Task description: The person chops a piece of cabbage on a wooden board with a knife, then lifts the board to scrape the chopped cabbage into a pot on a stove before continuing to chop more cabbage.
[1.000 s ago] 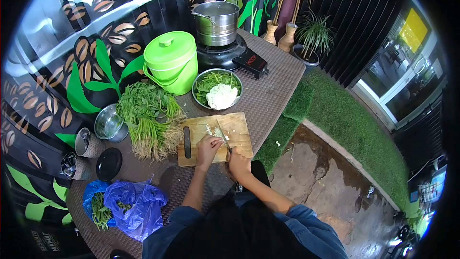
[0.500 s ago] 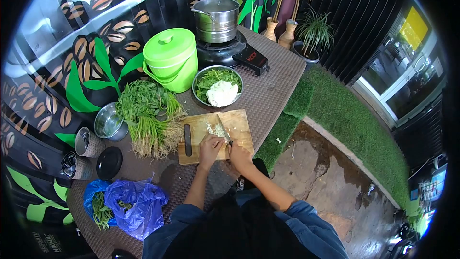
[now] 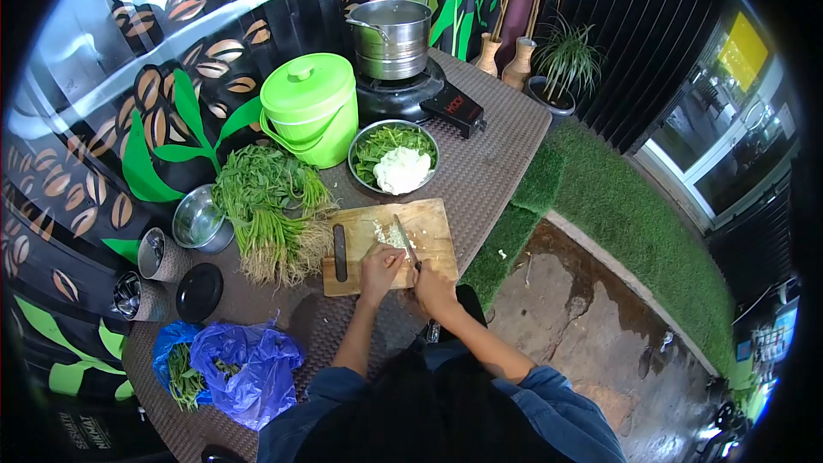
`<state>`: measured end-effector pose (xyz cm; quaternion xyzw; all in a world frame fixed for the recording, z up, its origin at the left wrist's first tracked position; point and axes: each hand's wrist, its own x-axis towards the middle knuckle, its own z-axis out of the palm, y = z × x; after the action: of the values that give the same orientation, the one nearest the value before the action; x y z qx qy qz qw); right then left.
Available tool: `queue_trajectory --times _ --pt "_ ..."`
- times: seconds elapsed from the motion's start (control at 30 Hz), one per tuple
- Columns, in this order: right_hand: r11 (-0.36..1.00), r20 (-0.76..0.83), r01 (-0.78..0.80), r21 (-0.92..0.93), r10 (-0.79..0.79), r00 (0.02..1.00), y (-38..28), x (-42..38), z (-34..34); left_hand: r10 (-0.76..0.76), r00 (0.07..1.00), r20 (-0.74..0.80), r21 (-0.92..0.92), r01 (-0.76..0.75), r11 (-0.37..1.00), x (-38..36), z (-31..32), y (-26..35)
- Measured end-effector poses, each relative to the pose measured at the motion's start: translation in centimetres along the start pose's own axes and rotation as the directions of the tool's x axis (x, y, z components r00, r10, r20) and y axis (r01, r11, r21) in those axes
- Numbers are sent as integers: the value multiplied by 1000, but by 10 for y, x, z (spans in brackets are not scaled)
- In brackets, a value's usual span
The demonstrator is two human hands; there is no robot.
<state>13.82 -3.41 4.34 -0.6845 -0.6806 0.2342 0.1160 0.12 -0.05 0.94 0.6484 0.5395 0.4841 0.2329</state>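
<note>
A wooden cutting board (image 3: 435, 221) lies near the table's front edge, with finely chopped white bits (image 3: 390, 234) on it, perhaps garlic. My right hand (image 3: 434, 290) is wrapped round the dark handle of a knife (image 3: 405, 233), its blade pointing away from me over the board. Beside the blade, my left hand (image 3: 380, 273) rests on the board with fingers curled and pressed together. Whatever the fingertips pinch is too small to make out. Beyond the board stands a metal bowl (image 3: 353, 173) of cut greens (image 3: 386, 141) and a white mass (image 3: 401, 170).
Leafy greens with roots (image 3: 270, 214) lie left of the board. Behind are a lidded green bucket (image 3: 309, 111) and a steel pot (image 3: 391, 43) on a black stove (image 3: 390, 99). A metal bowl (image 3: 201, 221), black lid (image 3: 200, 293) and purple plastic bag (image 3: 249, 369) occupy the left.
The knife and my right hand have shifted slightly toward me and to the right. My left hand stays at the chopped bits. The whole view has drifted a little.
</note>
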Motion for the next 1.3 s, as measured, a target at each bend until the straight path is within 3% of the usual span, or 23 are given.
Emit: queue_trajectory --times 0.17,0.23,0.3,0.33,0.37,0.43,0.5,0.53,0.57,0.63,0.73,0.87,0.93,1.03,1.07,1.13,1.23,1.3 --pt "998 0 57 34 -57 998 12 9 2 -89 995 44 -7 89 996 -1 -1 7" --pt "995 -6 73 73 -73 997 19 19 -20 15 998 -55 7 -15 1000 2 -3 11" --pt "962 102 189 197 -212 972 34 29 -46 17 996 -85 37 -14 999 8 -9 14" --pt "965 194 75 251 -126 973 36 27 -60 14 994 -109 67 -7 998 10 -11 12" --pt "965 195 74 251 -125 973 43 27 -62 13 994 -108 67 -6 998 16 -12 9" --pt "955 -39 163 249 -158 987 55 26 -59 154 969 -193 257 -101 961 33 -7 -11" --pt "969 -81 159 190 -146 986 56 22 -50 152 976 -153 287 -104 952 44 -5 -27" --pt "988 -35 75 137 -71 997 52 19 -45 151 982 -113 319 -108 942 47 -4 -32" --pt "997 6 -9 80 8 1000 48 16 -38 153 982 -115 318 -110 942 47 -5 -37" --pt "996 -21 35 86 -33 999 38 7 -23 93 994 64 288 -108 952 44 -12 -31" --pt "985 -37 175 -16 -175 984 19 1 -7 11 995 96 247 -34 968 32 -17 -11" --pt "994 32 105 6 -105 994 1 20 -10 -60 996 58 120 53 991 15 -18 9" --pt "991 79 136 -14 -135 988 -5 24 -32 -211 977 38 -120 215 969 9 -17 10" --pt "987 153 158 -31 -152 977 -10 18 -45 -105 994 -1 -182 103 978 6 -15 -10" --pt "993 125 115 -34 -110 986 -11 13 -39 -105 994 -1 -182 103 978 5 -15 -17" --pt "997 97 73 -38 -69 993 -12 3 -21 64 994 -87 76 -57 996 6 -24 -11" --pt "999 33 22 -41 -21 999 -3 9 8 6 996 -86 133 6 991 2 -30 -4" --pt "994 -10 102 -44 -103 995 1 25 11 -30 996 -83 97 38 995 -2 -29 -8"
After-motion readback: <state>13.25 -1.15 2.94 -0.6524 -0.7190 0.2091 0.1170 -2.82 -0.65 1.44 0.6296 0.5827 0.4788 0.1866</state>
